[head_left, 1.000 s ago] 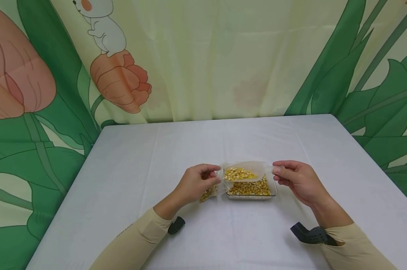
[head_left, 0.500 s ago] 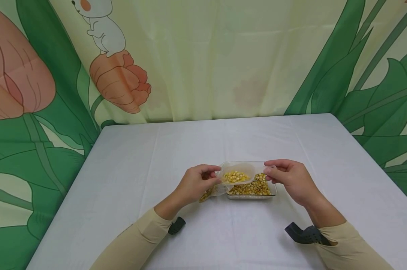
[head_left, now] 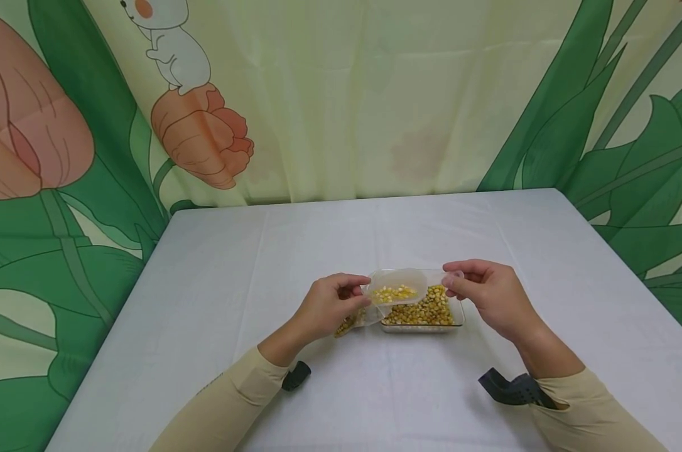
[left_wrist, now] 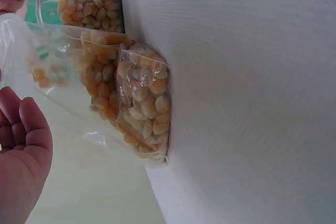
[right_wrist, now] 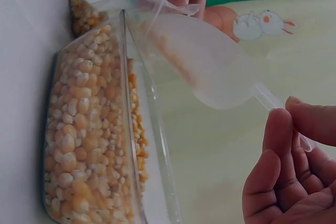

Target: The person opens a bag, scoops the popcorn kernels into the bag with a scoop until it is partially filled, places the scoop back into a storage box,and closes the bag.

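Note:
A translucent plastic scoop (right_wrist: 210, 72) carries some corn kernels (head_left: 394, 293), and my right hand (head_left: 490, 295) pinches its handle between thumb and fingers. The scoop's front reaches into the mouth of a clear plastic bag (left_wrist: 58, 72). My left hand (head_left: 332, 307) pinches the bag's rim on the left. In the left wrist view corn lies in the bag's bottom, which stands on the table. Below and behind the scoop stands a clear rectangular container (right_wrist: 126, 129) holding many kernels.
A white cloth covers the table (head_left: 262, 263). Behind it hangs a printed curtain (head_left: 420, 100). Black wrist straps (head_left: 513, 388) sit at both sleeves. The bag rests right beside the container's left wall.
The scoop and right hand have moved left, so the scoop is further into the bag's mouth. Fewer kernels show in the scoop. The left hand has stayed nearly still.

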The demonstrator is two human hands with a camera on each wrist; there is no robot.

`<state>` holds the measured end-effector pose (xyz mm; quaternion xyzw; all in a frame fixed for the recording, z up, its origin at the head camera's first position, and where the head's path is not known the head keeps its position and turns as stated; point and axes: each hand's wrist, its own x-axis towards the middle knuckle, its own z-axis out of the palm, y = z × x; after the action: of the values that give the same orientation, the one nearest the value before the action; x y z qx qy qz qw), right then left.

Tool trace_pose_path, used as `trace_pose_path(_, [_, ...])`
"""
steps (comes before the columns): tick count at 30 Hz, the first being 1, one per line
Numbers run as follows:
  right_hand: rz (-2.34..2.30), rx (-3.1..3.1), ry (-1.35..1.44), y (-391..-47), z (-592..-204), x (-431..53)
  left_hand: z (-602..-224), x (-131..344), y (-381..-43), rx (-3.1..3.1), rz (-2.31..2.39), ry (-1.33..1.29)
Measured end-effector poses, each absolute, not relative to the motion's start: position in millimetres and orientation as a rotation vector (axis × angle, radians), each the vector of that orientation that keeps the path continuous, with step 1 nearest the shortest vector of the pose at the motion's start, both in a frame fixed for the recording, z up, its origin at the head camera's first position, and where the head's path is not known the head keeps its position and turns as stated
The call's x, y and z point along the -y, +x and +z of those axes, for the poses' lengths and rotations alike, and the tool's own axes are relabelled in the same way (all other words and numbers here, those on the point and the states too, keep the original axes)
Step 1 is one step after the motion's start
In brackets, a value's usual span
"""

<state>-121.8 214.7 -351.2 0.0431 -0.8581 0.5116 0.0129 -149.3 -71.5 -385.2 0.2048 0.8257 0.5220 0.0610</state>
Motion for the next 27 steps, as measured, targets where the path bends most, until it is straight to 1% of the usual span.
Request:
trace_pose_path(8, [1.530,2.662,0.184,-120.2,-342.0,-211.4,-385.1,71.4,-149.7,-2.484,1.591,0.607])
trace_pose_path(27, [1.453,2.692,0.127,-116.1,-339.7,-215.3,-386.3,71.2,-150.6,-2.483,1.586,0.617])
